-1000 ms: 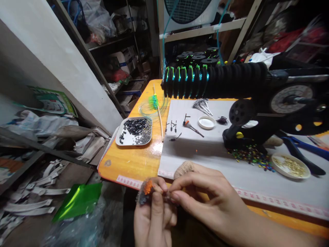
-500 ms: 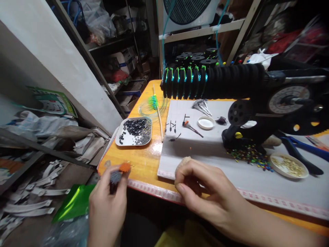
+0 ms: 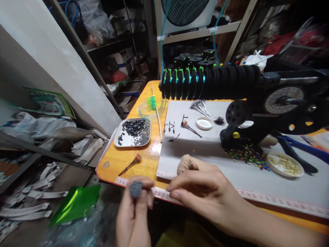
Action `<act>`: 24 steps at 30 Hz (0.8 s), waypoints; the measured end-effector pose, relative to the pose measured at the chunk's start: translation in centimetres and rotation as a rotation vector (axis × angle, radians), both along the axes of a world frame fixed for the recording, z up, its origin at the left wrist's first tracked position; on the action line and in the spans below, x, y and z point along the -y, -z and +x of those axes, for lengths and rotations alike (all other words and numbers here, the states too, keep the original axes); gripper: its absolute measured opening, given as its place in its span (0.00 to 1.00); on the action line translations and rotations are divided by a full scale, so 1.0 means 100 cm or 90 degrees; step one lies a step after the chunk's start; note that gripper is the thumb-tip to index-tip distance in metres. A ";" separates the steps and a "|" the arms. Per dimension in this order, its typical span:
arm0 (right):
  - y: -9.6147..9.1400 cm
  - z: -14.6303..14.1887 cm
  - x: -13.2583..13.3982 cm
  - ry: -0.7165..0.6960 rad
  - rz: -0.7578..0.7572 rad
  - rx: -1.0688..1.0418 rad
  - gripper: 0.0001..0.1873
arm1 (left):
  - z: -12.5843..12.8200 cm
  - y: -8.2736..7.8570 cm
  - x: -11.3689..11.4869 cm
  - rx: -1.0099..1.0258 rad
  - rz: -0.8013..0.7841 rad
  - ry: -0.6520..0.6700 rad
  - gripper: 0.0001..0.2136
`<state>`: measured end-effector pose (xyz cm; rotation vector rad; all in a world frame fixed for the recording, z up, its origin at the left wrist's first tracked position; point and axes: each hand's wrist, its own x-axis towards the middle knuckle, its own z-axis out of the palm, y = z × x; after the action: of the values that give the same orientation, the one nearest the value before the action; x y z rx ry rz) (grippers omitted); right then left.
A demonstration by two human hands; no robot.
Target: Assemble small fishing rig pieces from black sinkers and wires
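My left hand (image 3: 133, 212) is closed on a grey bundle of thin pins (image 3: 135, 188), held upright just below the table's front edge. My right hand (image 3: 205, 195) is pinched beside it, thumb and forefinger pressed together near the bundle; what they hold is too small to make out. A small orange-tipped piece with a thin stem (image 3: 131, 164) lies on the orange table (image 3: 123, 161) just above my left hand. A ball of tan twine (image 3: 184, 163) sits on the grey mat (image 3: 205, 147) behind my right hand.
A white tray of small black parts (image 3: 133, 131) stands at the table's left. A black winder with green line (image 3: 210, 82) spans the back. Coloured beads (image 3: 246, 156), a dish of gold beads (image 3: 284, 164), blue pliers (image 3: 298, 154) and a white cap (image 3: 204, 122) lie on the mat.
My left hand swung left to the table edge, then came back beside the right. The orange-tipped piece it carried now lies on the table.
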<state>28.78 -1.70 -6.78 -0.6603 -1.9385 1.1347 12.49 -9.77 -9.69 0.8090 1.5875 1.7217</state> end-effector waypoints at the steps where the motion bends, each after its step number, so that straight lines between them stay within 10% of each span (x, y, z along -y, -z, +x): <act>1: 0.000 0.000 0.000 0.000 -0.015 -0.006 0.06 | 0.008 0.001 0.002 0.102 -0.024 0.044 0.13; 8: -0.001 -0.002 -0.002 0.019 -0.096 -0.015 0.05 | 0.025 -0.002 -0.001 0.358 -0.122 0.200 0.20; 17: -0.001 -0.002 0.004 0.010 -0.104 -0.004 0.06 | 0.031 0.003 0.006 0.030 -0.184 0.099 0.18; 24: -0.001 0.001 0.004 0.022 -0.004 0.010 0.04 | 0.042 0.001 0.004 0.215 -0.098 0.105 0.20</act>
<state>28.93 -2.11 -6.64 -0.7051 -1.9307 1.1180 16.68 -10.22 -9.75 0.5254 1.3643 1.5061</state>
